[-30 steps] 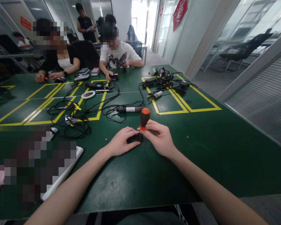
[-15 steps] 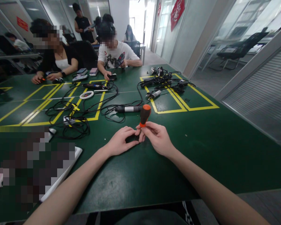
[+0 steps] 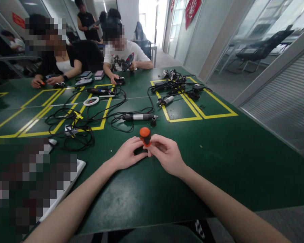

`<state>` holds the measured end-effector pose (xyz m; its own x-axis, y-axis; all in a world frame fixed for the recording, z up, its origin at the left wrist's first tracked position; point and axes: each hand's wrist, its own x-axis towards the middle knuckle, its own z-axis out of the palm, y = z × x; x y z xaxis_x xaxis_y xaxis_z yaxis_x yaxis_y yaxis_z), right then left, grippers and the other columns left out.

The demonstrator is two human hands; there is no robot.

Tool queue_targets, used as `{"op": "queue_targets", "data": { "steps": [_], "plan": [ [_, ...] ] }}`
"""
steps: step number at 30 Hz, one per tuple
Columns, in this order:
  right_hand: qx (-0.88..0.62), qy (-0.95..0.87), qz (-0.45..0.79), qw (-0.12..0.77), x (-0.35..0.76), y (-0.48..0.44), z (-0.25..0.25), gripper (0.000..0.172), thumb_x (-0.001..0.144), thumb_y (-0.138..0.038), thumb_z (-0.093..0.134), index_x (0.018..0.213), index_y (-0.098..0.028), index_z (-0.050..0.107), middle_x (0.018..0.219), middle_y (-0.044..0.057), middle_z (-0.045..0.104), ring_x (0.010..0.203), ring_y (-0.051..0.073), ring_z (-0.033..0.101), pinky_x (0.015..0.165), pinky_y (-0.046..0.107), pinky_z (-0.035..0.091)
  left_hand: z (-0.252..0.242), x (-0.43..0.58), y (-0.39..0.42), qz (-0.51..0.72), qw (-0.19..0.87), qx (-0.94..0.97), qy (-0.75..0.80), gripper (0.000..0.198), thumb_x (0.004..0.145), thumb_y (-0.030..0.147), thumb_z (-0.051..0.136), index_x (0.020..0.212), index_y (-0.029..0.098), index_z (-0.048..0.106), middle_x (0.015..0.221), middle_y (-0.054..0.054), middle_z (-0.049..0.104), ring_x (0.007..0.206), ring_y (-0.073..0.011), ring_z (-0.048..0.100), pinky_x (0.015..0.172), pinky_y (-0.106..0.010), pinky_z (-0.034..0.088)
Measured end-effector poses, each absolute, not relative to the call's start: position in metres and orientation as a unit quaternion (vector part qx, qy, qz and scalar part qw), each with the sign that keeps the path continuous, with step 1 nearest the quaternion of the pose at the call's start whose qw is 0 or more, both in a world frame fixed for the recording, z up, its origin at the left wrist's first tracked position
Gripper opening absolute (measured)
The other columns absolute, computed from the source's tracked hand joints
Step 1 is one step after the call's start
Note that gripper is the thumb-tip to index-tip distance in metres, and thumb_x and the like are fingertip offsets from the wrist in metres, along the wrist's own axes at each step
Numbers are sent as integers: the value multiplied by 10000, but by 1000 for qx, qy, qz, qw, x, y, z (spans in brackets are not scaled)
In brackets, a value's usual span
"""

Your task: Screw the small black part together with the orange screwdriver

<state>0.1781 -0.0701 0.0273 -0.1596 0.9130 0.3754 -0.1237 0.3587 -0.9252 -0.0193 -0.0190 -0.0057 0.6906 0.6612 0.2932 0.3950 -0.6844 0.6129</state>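
My right hand is closed on a screwdriver with an orange and black handle, fingers near the lower end of the grip. Its orange butt points up and partly toward me, and the shaft is hidden. My left hand rests at the table, thumb and fingers curled together just under the screwdriver. Whatever sits between those fingertips is covered. Beyond my hands lies a black and silver electric screwdriver, and a small black conical piece stands by its tip.
Tangled black cables and a white ring lie left on the green table. A heap of plugs and cords is at the back right. White-edged trays, blurred, lie front left. Two people sit across, one holding a drill.
The screwdriver has shifted left and its handle has tipped, so its butt faces me more. My right hand moved slightly left with it. The small black piece behind has come into sight.
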Motion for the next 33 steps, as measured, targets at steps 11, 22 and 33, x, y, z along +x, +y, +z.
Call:
{"op": "queue_targets", "data": {
  "steps": [11,22,33],
  "plan": [
    [-357,-545,464,600,180,-64,26,330,826,-361,897,902,-224,607,770,-26,701,600,118,620,640,287,545,-6,-18,-17,260,255,881,302,201,995,324,742,1156,203,754,1138,-99,744,1052,-256,694,969,-397,580],
    [-335,-571,484,573,181,-57,23,263,934,-437,772,880,-195,686,704,3,677,588,131,612,606,297,544,-4,-20,-16,254,247,887,295,170,999,317,738,1130,211,760,1129,-86,742,1073,-255,685,997,-401,575],
    [-327,-583,466,579,180,-55,22,308,904,-449,827,844,-198,659,657,-24,644,561,115,603,596,272,538,-5,-19,-15,253,254,886,295,125,1002,304,734,1069,200,749,1183,-91,737,1103,-247,678,1020,-389,557]
  ]
}}
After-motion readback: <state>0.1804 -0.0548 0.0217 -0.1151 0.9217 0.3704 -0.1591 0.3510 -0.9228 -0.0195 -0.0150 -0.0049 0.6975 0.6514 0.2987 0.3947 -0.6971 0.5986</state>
